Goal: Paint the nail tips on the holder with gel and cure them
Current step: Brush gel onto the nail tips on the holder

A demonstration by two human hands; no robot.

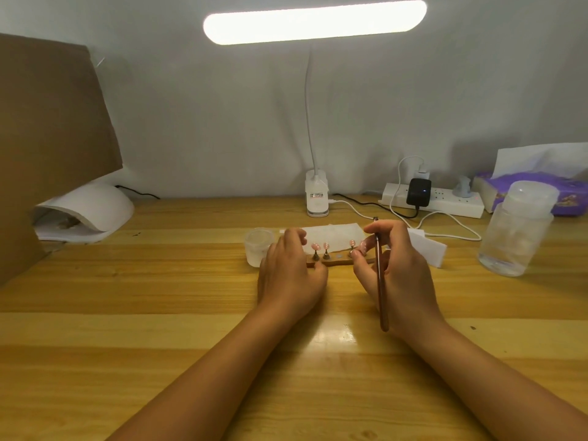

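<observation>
Midway across the desk [191, 313], the left hand [291, 272] is gripping the holder [337, 261] by its left end, likely steadying it. The right hand [397, 275] is pinching the brush [380, 281], angling it clear of the pink nail tips [326, 246] standing on the holder. The curing lamp [86, 211] is sitting by the far left edge, within reach.

- A plain pale wall [191, 122] stands behind.
- A wooden table [152, 313] with light and dark stripes.
- A white desk lamp [315, 22] shines brightly above it.
</observation>
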